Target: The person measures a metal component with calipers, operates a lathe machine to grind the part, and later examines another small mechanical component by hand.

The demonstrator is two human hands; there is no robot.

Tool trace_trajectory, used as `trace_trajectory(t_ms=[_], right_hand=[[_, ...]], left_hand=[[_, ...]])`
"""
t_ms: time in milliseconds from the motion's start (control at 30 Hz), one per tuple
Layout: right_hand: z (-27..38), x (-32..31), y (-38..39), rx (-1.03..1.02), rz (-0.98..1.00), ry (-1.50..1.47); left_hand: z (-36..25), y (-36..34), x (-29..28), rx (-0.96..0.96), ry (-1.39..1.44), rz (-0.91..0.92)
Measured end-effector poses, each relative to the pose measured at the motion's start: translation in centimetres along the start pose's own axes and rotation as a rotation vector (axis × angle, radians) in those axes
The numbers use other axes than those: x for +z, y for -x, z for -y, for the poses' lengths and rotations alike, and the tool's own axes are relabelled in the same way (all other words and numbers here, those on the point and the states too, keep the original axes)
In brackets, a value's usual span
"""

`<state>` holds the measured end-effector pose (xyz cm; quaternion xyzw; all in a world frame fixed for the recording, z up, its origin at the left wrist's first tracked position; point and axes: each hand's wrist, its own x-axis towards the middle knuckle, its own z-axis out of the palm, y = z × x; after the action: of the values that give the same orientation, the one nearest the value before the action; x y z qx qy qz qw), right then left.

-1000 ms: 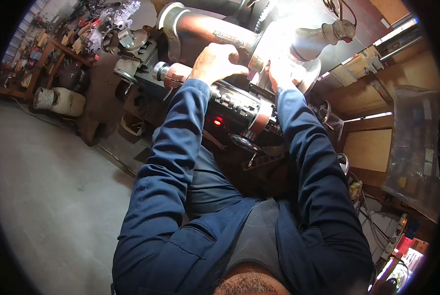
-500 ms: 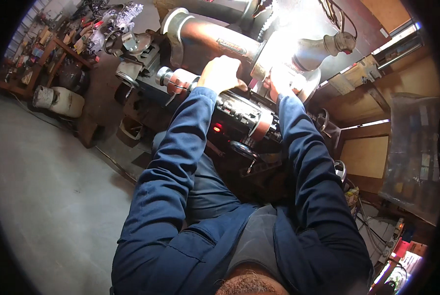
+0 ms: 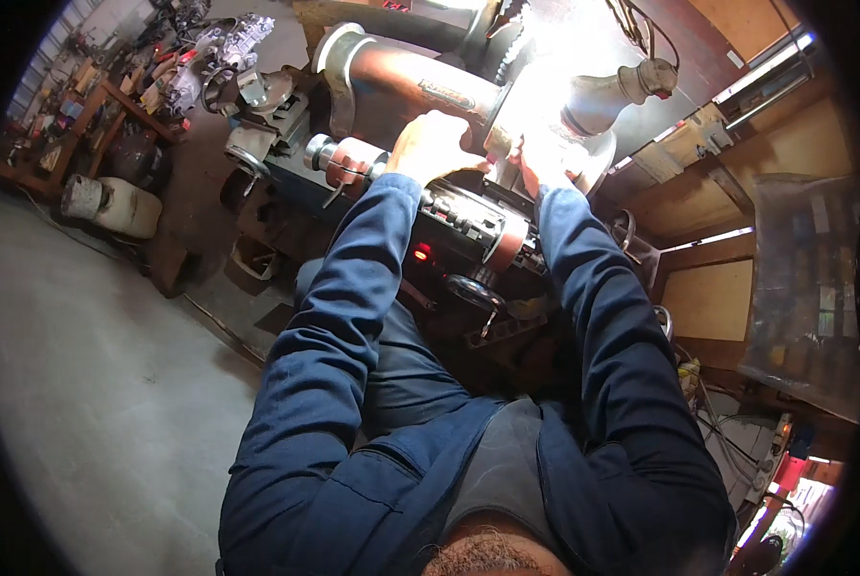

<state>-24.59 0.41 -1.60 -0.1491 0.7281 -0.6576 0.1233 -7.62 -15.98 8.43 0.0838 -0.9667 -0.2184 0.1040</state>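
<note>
We grip rusty pipe [image 3: 401,86]: left hand [image 3: 435,146] fingers curled on it, right hand [image 3: 543,158] glare-hidden, grip unclear. Next: steady hold.

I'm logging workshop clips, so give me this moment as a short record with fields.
setting: workshop with a concrete floor
left hand: rests on the rusty pipe
right hand: at the brightly lit spot on the machine; what it holds cannot be told
machine: dark body with a red light
sleeves: dark blue
</note>
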Motion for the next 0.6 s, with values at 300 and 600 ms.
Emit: trace_trajectory(t_ms=[300, 600], right_hand=[[-0.5, 0.4, -0.2, -0.108, -0.069, 0.152], [-0.1, 0.3, 0.8, -0.141, -0.07, 0.211]], left_hand=[[-0.1, -0.1, 0.6, 0.01, 0.074, -0.031], [0.0, -0.5, 1.5, 0.048, -0.036, -0.001]])
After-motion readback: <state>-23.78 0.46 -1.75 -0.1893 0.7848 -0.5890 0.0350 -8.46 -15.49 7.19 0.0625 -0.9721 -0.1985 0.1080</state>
